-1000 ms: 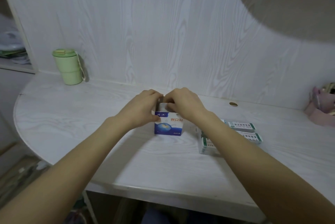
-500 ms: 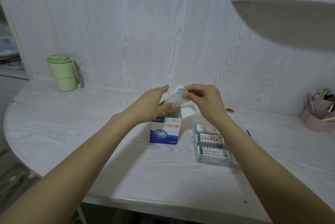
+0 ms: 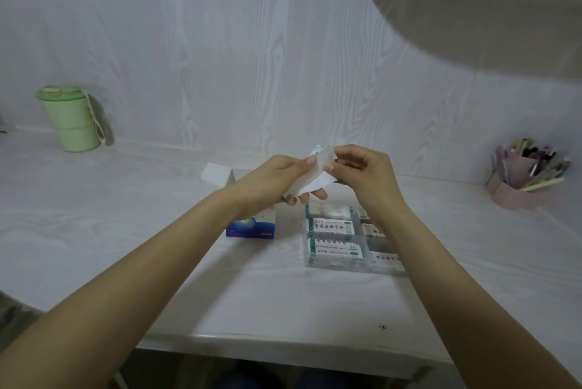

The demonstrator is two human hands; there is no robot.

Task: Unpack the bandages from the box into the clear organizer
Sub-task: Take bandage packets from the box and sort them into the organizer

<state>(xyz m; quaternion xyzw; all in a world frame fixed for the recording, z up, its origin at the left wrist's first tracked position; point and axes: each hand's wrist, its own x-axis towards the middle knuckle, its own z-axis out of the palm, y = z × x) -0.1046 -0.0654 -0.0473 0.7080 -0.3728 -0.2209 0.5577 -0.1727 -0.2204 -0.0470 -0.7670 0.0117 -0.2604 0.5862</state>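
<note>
Where 1 hand steadied it, box now stands free.

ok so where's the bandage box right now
In the head view the bandage box stands on the table, left of the clear organizer, partly hidden under the left hand, its flap open.

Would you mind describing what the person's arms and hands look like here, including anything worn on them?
Both forearms are bare all the way to the frame's lower edge, so no sleeves show. The left hand and right hand wear no gloves, and no ring, watch or bracelet can be seen on either wrist. The fingernails that show look short and unpainted. No marks or bandages are visible on the arms.
</note>
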